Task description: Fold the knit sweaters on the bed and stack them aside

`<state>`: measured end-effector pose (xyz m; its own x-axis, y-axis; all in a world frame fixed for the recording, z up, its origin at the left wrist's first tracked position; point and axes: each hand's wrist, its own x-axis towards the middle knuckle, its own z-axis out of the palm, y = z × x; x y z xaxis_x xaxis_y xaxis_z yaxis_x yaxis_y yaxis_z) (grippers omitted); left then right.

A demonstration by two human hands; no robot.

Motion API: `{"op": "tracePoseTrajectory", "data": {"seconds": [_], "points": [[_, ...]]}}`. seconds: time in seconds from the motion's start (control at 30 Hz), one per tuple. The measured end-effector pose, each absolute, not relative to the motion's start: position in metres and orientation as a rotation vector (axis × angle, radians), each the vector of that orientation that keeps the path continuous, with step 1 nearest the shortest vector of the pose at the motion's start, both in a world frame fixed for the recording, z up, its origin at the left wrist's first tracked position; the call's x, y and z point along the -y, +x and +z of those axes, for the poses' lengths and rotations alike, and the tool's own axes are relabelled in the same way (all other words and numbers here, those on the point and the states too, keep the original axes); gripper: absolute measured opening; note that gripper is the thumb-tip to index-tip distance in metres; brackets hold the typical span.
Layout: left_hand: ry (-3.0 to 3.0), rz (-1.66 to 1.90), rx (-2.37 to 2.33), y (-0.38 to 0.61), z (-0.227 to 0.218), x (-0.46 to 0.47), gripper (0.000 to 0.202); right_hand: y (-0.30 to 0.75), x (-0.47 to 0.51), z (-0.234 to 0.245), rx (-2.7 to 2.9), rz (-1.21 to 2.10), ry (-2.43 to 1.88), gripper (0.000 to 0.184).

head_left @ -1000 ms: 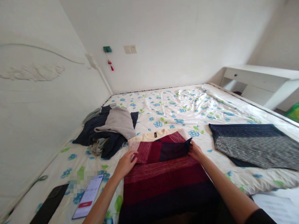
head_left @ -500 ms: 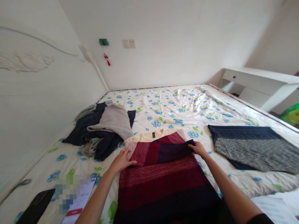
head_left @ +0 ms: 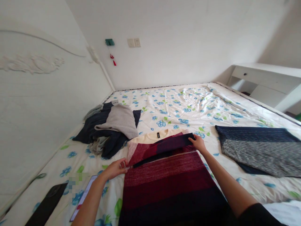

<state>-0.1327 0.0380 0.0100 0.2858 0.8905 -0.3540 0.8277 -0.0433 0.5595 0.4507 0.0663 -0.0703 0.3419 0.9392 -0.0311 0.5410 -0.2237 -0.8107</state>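
The sweater [head_left: 166,182] lay spread on the bed [head_left: 150,102], collar [head_left: 150,136] toward the far wall [head_left: 183,47] and a black label [head_left: 158,135] at the neck. Its bands ran from cream at the collar through red to near black close to the person. A sleeve [head_left: 150,149] lay across the chest, its dark cuff end in the right hand [head_left: 198,142], whose fingers were pinched closed on it. The left hand [head_left: 114,169] was at the sweater's left edge, fingers curled and close to the thumb; blur made it impossible to tell whether they gripped the knit.

Beyond the left hand sat a heap of grey and navy clothes [head_left: 117,121], just beside the sweater's shoulder. A folded grey-and-navy garment [head_left: 254,150] lay apart on the right. Near the left forearm were a phone [head_left: 84,196], partly covered by that arm, and a black case [head_left: 48,202].
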Motion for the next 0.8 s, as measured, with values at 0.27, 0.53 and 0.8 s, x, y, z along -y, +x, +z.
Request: {"op": "tracePoseTrajectory", "data": {"seconds": [0.27, 0.53, 0.8], "points": [[1.265, 0.601, -1.697, -0.132, -0.024, -0.073, 0.065, 0.479, -0.058, -0.096, 1.331, 0.734, -2.163, 0.047], [1.852, 0.726, -1.988, -0.086, -0.018, -0.100, 0.056, 0.472, -0.084, -0.106, 1.203, 0.911, -2.040, 0.060], [2.305, 0.068, -1.861, -0.050, -0.005, -0.123, 0.024, 0.479, -0.081, -0.120, 1.148, 0.998, -1.982, 0.061]]}}
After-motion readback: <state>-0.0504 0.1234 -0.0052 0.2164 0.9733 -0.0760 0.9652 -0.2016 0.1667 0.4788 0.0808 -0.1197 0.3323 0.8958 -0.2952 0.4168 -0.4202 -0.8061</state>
